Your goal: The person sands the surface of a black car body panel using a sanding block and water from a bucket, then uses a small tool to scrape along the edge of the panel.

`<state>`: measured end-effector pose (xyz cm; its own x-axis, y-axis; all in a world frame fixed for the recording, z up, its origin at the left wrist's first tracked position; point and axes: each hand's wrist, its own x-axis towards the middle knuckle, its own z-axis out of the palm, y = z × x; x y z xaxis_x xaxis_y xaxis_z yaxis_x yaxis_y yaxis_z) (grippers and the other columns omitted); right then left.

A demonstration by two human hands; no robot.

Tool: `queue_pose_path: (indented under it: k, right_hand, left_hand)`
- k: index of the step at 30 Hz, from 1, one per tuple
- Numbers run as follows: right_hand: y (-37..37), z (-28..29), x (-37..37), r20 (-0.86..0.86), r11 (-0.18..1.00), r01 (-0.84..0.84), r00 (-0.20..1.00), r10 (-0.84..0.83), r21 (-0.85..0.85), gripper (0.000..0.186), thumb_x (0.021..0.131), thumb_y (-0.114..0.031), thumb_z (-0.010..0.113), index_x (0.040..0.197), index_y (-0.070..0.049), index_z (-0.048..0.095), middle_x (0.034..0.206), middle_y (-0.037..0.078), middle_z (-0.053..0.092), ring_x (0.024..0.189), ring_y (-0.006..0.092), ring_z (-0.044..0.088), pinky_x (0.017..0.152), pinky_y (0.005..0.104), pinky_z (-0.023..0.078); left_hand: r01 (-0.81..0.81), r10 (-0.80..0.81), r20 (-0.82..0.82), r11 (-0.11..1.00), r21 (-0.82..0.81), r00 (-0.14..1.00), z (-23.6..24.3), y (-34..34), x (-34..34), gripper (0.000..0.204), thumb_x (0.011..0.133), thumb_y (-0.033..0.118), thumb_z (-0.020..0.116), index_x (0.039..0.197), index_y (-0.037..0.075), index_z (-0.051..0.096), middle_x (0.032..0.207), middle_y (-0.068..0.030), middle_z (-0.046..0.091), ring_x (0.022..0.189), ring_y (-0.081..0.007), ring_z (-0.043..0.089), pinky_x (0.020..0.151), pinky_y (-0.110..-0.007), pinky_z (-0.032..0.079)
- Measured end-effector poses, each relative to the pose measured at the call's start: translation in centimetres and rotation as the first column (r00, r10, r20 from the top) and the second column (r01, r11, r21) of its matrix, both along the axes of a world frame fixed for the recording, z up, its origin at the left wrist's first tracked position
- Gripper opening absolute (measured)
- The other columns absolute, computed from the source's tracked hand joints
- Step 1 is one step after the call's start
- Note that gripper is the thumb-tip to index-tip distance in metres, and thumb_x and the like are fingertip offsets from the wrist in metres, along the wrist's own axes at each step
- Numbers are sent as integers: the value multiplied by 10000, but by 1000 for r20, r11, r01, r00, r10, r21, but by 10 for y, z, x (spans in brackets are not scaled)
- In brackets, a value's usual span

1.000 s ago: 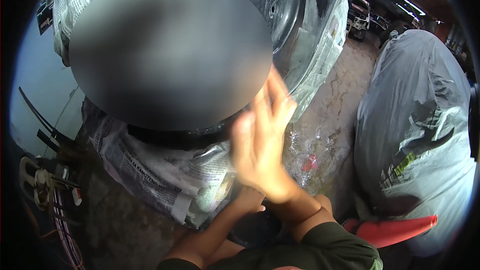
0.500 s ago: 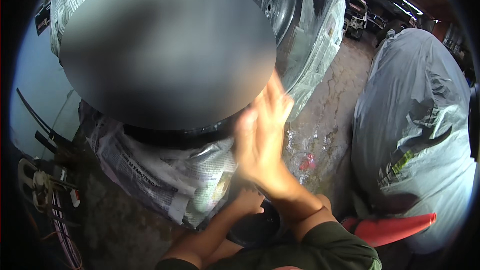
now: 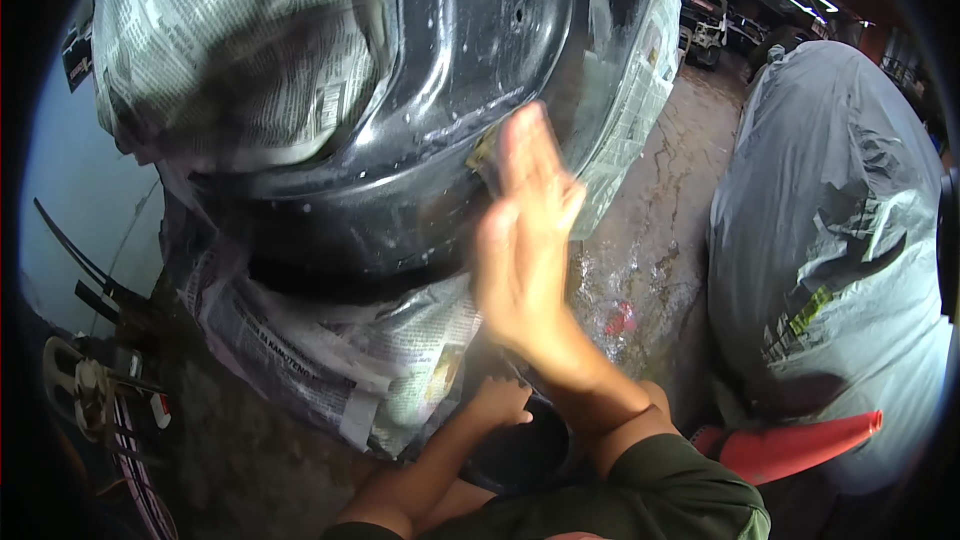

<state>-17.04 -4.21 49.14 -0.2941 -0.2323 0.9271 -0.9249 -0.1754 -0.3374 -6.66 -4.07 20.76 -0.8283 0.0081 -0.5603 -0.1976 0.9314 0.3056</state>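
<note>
My right hand (image 3: 525, 240): flat, fingers extended, grasping nothing, shifted up wet black panel (image 3: 450, 70) toward 12 | left hand (image 3: 497, 405): on dark bowl (image 3: 525, 450), grip unclear.

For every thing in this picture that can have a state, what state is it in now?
Black car panel: wet, glossy, masked with newspaper.
Newspaper: taped on, crumpled.
Right hand: flat, pressing a small pad on the panel.
Left hand: at the black bucket's rim.
Covered car: wrapped in grey sheet.
Floor: wet.
</note>
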Motion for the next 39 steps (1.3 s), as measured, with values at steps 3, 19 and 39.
queue_pose_path:
  k: [3,19,39]
  right_hand:
    - [30,-2,23,-167,962,-100,975,145,255,601,1095,-366,397,1538,29,490,1587,261,476,1481,334,455,1110,459,273]
    - [11,-37,-11,-113,989,-76,989,91,126,633,1083,-379,403,1585,7,423,1643,232,408,1414,330,459,1088,425,298]
    - [-15,-43,-36,-109,999,-11,994,14,35,582,1092,-289,373,1611,-26,390,1650,219,404,1543,412,299,1250,550,106]
  left_hand:
    - [54,-12,-219,980,190,976,14,1,-2,631,924,490,714,1395,85,603,1346,-202,654,1292,-366,610,1090,-565,439]
    - [19,-18,-32,999,50,999,16,9,17,585,965,499,671,1405,122,588,1344,-197,641,1297,-394,593,1089,-570,440]
    - [23,-24,-175,1000,-9,984,20,2,27,534,954,496,689,1298,91,629,1223,-164,684,1195,-368,650,1003,-546,490]
